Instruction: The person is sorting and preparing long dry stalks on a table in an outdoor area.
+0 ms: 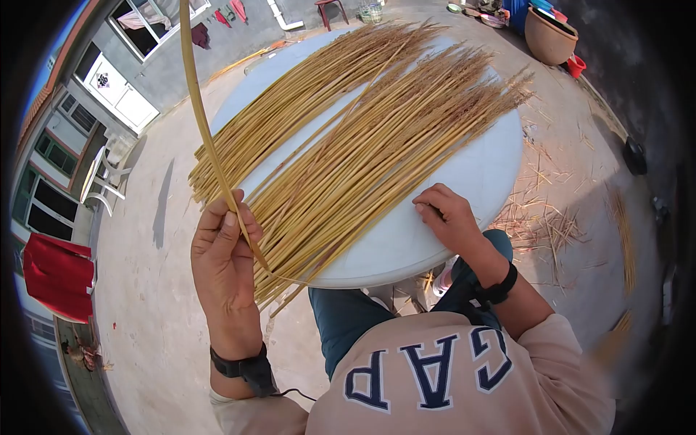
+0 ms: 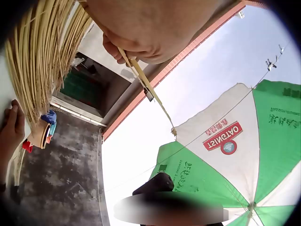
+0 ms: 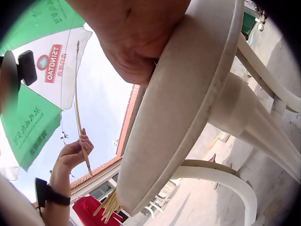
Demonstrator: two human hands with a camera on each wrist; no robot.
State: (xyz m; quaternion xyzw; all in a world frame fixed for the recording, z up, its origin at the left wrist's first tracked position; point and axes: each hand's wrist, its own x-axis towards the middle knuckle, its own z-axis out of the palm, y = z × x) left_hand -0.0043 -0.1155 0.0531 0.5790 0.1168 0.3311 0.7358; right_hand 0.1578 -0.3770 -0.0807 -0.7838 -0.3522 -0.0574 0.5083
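The white tabletop (image 1: 484,163) lies open along its right side; stalks (image 1: 348,174) block the middle, split by a narrow gap.

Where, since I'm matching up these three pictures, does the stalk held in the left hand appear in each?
Head: held stalk, left of centre, rising to the top edge.
Left wrist: upper centre, slanting down rightward.
Right wrist: left side, nearly upright.
Shared landmark: the stalks on the table.

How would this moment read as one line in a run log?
left hand: pinching one long stalk | right hand: over the near edge of the table | stalks: spread on the table
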